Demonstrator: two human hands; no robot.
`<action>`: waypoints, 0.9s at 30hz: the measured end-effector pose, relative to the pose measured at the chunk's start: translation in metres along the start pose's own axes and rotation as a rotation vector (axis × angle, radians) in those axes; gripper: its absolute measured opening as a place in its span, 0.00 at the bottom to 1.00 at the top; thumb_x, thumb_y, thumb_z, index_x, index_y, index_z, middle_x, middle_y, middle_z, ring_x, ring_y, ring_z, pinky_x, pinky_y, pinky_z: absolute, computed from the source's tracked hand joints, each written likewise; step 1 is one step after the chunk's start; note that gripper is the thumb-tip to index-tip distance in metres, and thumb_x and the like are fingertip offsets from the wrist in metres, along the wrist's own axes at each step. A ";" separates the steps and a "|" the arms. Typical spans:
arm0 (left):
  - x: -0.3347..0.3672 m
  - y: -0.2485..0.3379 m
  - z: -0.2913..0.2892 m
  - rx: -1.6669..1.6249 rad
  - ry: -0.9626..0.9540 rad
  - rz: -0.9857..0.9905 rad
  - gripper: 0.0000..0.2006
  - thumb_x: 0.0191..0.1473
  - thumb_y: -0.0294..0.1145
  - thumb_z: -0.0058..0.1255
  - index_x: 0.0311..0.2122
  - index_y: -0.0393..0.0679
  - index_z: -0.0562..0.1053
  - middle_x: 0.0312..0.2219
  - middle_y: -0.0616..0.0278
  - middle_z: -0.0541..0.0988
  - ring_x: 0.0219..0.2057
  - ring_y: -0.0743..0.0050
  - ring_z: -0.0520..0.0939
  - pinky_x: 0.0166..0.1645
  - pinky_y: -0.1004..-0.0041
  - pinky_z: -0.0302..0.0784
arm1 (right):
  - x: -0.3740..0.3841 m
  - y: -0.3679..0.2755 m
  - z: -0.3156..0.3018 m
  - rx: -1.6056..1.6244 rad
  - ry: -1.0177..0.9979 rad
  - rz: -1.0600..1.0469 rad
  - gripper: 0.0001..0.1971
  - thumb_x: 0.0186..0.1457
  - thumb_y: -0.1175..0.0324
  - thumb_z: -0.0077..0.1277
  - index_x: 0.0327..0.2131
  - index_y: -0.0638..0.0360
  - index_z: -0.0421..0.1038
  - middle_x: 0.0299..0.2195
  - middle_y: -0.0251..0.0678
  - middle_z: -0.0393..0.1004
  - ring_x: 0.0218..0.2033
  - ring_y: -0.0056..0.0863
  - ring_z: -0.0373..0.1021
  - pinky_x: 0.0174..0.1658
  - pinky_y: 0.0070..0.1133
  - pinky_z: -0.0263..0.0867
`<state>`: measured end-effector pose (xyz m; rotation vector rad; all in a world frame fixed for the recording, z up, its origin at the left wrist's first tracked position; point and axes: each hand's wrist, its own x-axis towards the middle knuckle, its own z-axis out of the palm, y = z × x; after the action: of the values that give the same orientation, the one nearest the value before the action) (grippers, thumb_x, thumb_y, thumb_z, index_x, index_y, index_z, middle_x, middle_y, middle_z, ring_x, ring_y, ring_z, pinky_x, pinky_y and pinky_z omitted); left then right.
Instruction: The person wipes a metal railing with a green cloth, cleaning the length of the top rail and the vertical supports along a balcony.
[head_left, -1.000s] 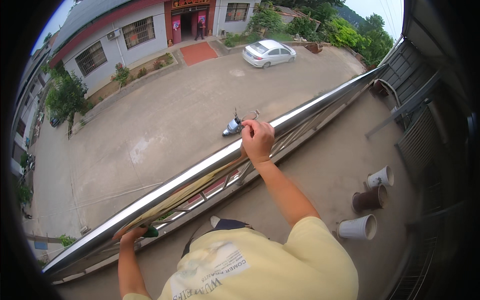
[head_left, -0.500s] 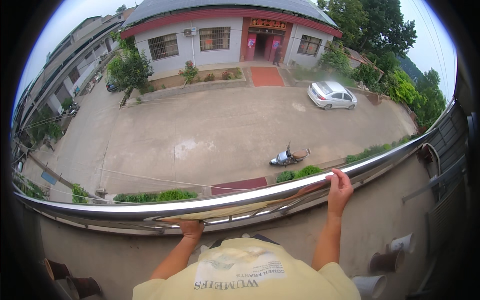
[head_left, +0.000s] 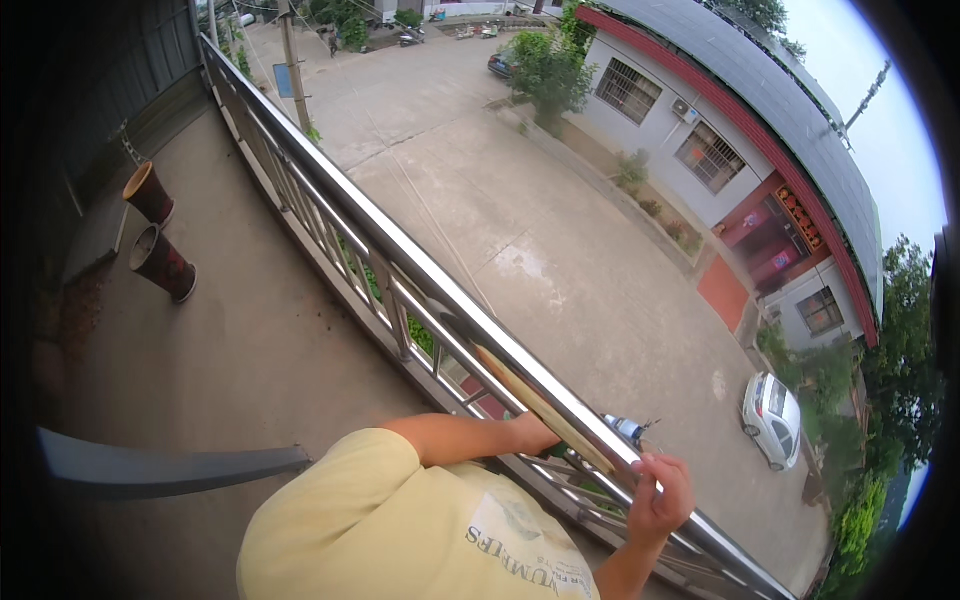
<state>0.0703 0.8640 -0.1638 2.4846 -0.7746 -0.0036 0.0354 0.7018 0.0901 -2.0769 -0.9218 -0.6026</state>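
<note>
A shiny metal railing [head_left: 440, 290] runs diagonally from the upper left to the lower right, with bars below its thick top rail. My left hand [head_left: 533, 433] is at the inner side of the railing, just under the top rail; its fingers are hidden. My right hand [head_left: 662, 497] is farther along, raised at the top rail with its fingers curled toward the thumb. Whatever may be between those fingertips is too small to make out. Whether this hand touches the rail is unclear.
Two dark pots [head_left: 163, 265] stand on the balcony floor [head_left: 270, 350] at left. A grey curved beam [head_left: 180, 465] juts in from the lower left. Beyond the railing lie a concrete yard [head_left: 560, 260], a scooter [head_left: 625, 427], a white car [head_left: 771, 420] and a red-trimmed building [head_left: 720, 130].
The view has swung to the left and tilted, so the railing now slants and the pots at left show higher. Both hands stay by the railing, the right one still curled.
</note>
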 end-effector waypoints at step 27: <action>-0.088 -0.077 -0.103 0.471 0.150 -0.149 0.16 0.49 0.32 0.42 0.44 0.46 0.72 0.39 0.57 0.77 0.45 0.58 0.75 0.52 0.53 0.64 | 0.003 0.056 0.081 -0.069 -0.093 0.709 0.09 0.56 0.68 0.50 0.33 0.66 0.73 0.20 0.31 0.72 0.20 0.15 0.66 0.25 0.15 0.61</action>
<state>0.0532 1.0141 -0.1262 2.9378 -0.5733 0.3451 0.0891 0.7433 0.0192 -2.3103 -0.1664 -0.1592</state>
